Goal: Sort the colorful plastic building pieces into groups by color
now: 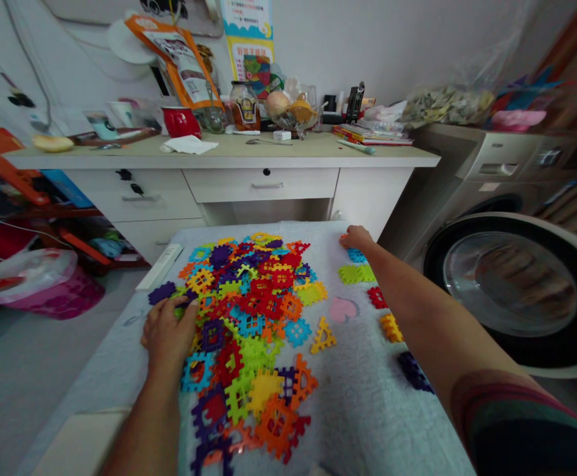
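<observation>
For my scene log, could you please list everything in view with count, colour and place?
Cloth-covered table: one, pale grey, foreground
Notched flat plastic pieces: many, mixed colours, heaped on table
Notched plastic piece groups: at least five, blue, green, red, yellow, purple, table's right
Long slim object: one, white, table's far left
Drawered desk: one, white, beyond table
Tall pouch: one, orange and white, on desk
Round mug: one, red, on desk
Front-loading washing machine: one, silver, right
Round lined bin: one, pink, left
Smaller items: uncounted, mixed, desk and far left
Left hand: one, bare, pieces' left edge
Right hand: one, bare, table's far right
</observation>
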`<state>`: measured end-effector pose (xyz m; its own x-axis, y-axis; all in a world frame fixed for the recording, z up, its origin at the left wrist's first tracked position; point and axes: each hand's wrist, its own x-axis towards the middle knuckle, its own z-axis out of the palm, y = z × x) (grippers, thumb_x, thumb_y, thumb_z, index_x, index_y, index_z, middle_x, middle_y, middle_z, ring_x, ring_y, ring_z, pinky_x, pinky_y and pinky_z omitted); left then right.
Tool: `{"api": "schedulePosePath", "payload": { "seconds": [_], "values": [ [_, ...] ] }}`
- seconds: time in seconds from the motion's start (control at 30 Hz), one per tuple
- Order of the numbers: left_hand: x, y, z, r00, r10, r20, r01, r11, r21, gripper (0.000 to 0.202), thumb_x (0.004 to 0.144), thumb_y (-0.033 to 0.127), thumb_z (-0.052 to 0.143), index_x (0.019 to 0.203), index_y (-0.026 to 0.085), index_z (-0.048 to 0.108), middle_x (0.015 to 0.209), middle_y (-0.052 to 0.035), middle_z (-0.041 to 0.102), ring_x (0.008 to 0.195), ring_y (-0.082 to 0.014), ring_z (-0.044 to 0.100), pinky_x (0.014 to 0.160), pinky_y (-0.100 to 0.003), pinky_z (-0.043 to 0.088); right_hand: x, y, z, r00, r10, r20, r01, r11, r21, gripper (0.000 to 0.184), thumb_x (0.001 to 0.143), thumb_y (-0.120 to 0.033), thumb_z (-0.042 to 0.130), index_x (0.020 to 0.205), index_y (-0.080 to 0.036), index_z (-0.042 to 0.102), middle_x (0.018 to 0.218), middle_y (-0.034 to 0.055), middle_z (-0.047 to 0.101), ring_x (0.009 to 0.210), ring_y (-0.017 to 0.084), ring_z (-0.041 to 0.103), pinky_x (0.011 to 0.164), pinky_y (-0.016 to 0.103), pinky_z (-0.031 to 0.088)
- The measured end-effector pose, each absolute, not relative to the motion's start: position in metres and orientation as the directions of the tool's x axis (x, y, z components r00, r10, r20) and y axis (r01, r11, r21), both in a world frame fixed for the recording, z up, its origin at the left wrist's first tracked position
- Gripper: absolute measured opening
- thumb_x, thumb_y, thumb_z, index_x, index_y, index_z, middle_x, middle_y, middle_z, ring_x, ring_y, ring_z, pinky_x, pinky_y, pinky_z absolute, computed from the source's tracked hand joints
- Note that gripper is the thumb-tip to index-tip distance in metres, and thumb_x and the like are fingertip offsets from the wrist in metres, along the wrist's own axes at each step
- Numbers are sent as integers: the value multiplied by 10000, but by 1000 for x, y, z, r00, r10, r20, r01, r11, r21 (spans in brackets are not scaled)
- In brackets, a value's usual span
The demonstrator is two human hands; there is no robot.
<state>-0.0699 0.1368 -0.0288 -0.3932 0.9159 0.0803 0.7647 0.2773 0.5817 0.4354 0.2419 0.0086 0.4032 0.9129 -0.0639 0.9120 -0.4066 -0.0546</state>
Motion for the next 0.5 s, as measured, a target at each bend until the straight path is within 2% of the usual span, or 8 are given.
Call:
{"api": "schedulePosePath", "payload": {
  "seconds": [0.2, 0.37, 0.5],
  "values": [
    [-70, 137, -28, -394, 917, 67, 765, 287, 577, 548, 890, 632, 444, 1240, 258, 640, 1508, -156, 459, 1431, -375, 406, 1186, -598, 283, 432, 240, 3, 411, 910, -42, 909, -413, -48, 489, 781, -302, 675, 1232, -112, 690, 1232, 219, 657, 1092, 309, 669, 894, 365, 541],
    [-68, 137, -25, -390, 918, 66, 771, 287, 569, 548, 897, 609, 433, 1233, 234, 649, 1499, -163, 466, 1432, -372, 405, 1186, -591, 296, 429, 233, 4, 417, 908, -43, 906, -419, -67, 482, 803, -321, 668, 1242, -122, 680, 1243, 218, 635, 1105, 323, 653, 898, 383, 538],
    [-67, 136, -23, -391, 918, 71, 768, 283, 575, 523, 893, 590, 455, 1228, 238, 651, 1486, -157, 480, 1425, -361, 416, 1189, -582, 292, 420, 227, 8, 468, 883, 27, 879, -462, -120, 544, 828, -365, 665, 1326, -151, 619, 1322, 221, 567, 1203, 366, 579, 944, 468, 519]
  ]
}}
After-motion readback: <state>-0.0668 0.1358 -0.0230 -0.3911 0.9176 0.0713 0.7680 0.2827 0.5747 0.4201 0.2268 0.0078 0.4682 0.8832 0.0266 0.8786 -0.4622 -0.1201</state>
